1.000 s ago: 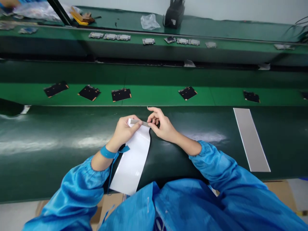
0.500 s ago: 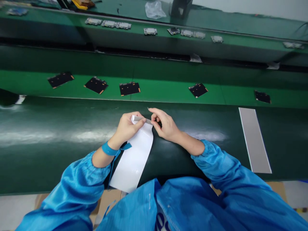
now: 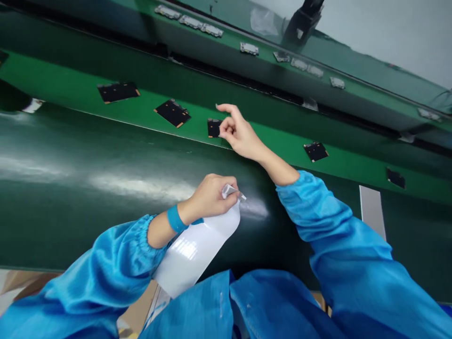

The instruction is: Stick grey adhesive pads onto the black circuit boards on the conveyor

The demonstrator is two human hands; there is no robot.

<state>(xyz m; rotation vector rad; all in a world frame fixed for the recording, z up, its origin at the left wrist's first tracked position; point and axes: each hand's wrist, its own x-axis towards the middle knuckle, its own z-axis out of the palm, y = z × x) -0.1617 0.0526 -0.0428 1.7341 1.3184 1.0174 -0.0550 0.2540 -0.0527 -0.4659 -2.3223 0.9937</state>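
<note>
My left hand (image 3: 213,195) is closed around the folded upper end of a long white glossy sheet (image 3: 190,252). The sheet hangs down toward my body, and a narrow greyish strip sticks out past my thumb. My right hand (image 3: 240,132) is over the green ledge, its index finger stretched out with a tiny pale bit at the tip. The thumb and other fingers are curled together; what they hold, if anything, I cannot make out. Those fingers overlap the right part of a black circuit board (image 3: 213,128), and contact is unclear.
More black boards lie along the green ledge (image 3: 261,136), including one (image 3: 173,113) left of my right hand and another (image 3: 316,151) to its right. A grey strip sheet (image 3: 372,209) lies at right on the dark green surface. Small silvery modules (image 3: 249,48) line the upper shelf.
My right hand has left the white sheet and moved up to a black board on the ledge. My left hand keeps the sheet, now slightly lower and further right. The view has tilted.
</note>
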